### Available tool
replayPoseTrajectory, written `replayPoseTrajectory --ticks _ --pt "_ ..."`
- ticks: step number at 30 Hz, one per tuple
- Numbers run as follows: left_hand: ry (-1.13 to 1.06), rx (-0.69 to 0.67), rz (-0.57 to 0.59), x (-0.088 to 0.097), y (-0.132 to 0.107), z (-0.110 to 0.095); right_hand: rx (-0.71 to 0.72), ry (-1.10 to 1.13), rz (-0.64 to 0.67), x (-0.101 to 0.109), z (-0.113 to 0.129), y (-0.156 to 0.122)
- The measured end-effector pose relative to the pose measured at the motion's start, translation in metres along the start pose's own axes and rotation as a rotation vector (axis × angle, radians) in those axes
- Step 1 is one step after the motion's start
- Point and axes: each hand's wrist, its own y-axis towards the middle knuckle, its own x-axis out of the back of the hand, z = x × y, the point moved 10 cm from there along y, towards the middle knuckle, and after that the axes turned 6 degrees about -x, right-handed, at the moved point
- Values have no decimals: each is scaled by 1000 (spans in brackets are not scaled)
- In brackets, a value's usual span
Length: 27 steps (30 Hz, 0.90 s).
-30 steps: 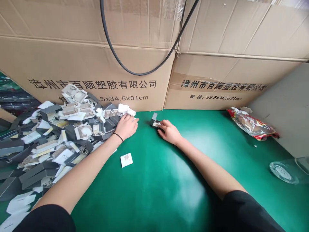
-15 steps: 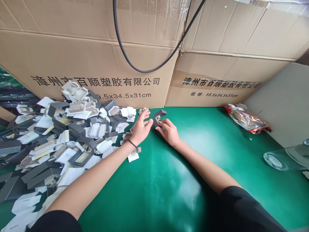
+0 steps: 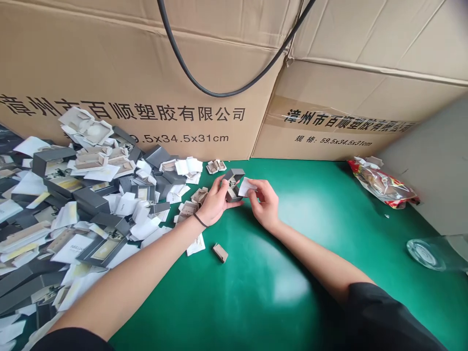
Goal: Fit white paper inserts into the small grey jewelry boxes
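Observation:
My left hand [image 3: 215, 202] is closed around a small dark grey box [image 3: 234, 196] whose lid stands open. Inside, a patterned lining shows only in part. Just to its right, my right hand [image 3: 265, 202] pinches a small white paper [image 3: 246, 187] between thumb and fingers, close to the box's open side. A small beige cardboard insert [image 3: 220, 253] lies on the green tabletop [image 3: 256, 282], nearer to me than the hands. Other beige inserts [image 3: 187, 210] lie beside my left wrist, and one more insert [image 3: 216, 166] sits beyond it.
A large heap of grey boxes and white papers [image 3: 91, 200] covers the left side. Big cardboard cartons [image 3: 175, 78] wall off the back, with a black cable [image 3: 219, 94] hanging before them. At right are a red snack bag [image 3: 383, 183] and a clear glass [image 3: 426, 253].
The grey box has passed from my right hand to my left. My right hand now holds a white paper. A beige insert has appeared on the tabletop. The view has shifted slightly.

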Motion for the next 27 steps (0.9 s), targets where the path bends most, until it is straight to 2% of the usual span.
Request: replayPoseTrajectory --ticks 3,9,14,20,27 --pt "15 53 38 -3 -2 4 -66 67 8 -1 -11 -1" --pt "66 112 122 -9 -4 9 -141 8 -20 3 -18 -1" --pt "66 153 90 -7 -2 12 -201 137 25 -2 -21 1" --pt "101 213 106 -10 -3 16 -199 -9 -4 6 -19 5" --pt "111 221 110 -10 -3 19 -272 72 64 -4 -25 1"
